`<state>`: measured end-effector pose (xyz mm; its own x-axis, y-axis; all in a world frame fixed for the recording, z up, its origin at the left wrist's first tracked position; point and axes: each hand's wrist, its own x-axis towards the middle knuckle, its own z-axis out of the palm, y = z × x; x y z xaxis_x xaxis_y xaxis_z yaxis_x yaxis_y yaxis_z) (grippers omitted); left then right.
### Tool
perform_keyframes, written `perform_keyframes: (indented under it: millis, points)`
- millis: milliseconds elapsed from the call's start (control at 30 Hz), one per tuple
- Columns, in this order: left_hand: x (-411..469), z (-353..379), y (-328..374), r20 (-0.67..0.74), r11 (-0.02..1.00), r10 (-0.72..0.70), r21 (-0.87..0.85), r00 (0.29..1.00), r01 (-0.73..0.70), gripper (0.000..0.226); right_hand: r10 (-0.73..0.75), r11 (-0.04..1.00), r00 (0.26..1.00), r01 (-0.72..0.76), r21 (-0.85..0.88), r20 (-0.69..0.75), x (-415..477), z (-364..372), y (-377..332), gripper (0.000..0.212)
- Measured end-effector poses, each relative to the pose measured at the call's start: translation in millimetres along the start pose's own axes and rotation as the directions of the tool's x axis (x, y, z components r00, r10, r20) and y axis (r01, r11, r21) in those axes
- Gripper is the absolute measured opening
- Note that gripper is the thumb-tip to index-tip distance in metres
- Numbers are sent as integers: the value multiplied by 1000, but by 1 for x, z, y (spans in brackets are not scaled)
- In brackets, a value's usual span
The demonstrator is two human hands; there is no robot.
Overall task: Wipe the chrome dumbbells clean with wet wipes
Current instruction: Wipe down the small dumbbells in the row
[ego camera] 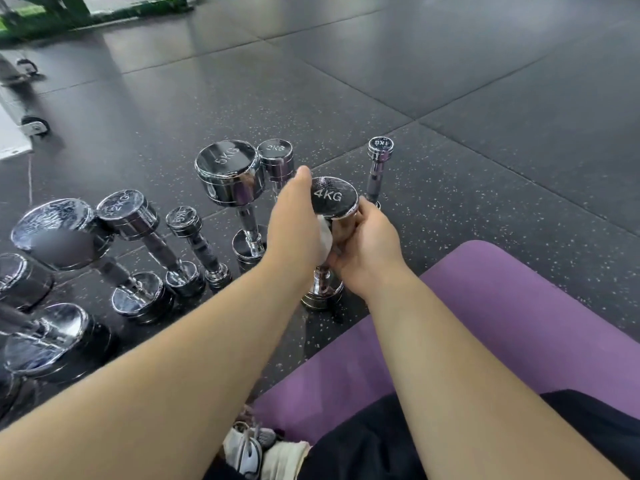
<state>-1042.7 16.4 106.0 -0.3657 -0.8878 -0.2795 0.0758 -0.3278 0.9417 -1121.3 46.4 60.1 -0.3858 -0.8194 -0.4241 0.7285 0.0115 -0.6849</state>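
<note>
Floor (450, 81): left hand (294, 230), right hand (370, 244) grip upright 4KG dumbbell (334, 197).

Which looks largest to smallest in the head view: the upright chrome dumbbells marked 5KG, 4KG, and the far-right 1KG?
5KG chrome dumbbell
4KG chrome dumbbell, though nearer the camera
far-right 1KG chrome dumbbell, clearly smallest

The handle of the 4KG dumbbell (334, 199) is hidden behind the two hands, and the fingers of the left hand (294, 230) are out of sight behind it. Of the wet wipe (324, 233) only a white patch shows between that hand and the right hand (369, 247). A grey blur covers the largest dumbbell (52, 220), leaving its weight mark unreadable, and the edge dumbbell (20, 278) beside it is cut off at the left.
</note>
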Motion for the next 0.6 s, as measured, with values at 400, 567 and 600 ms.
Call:
perform_keyframes:
  millis: [400, 567, 600]
  points:
    - [9, -12, 9, -89, 978, -10, 207, 996, 29, 40, -38, 995, 997, 31, -97, -70, 4, -2, 1, 37]
    - [-1, -20, 6, -21, 997, -77, 13, 997, 78, 28, -44, 985, 991, 23, -168, -126, -4, -5, -6, 36]
    - [-1, -23, 8, 2, 999, -35, 33, 999, 35, 39, -63, 982, 990, 38, -184, -128, -5, -5, -8, 36]
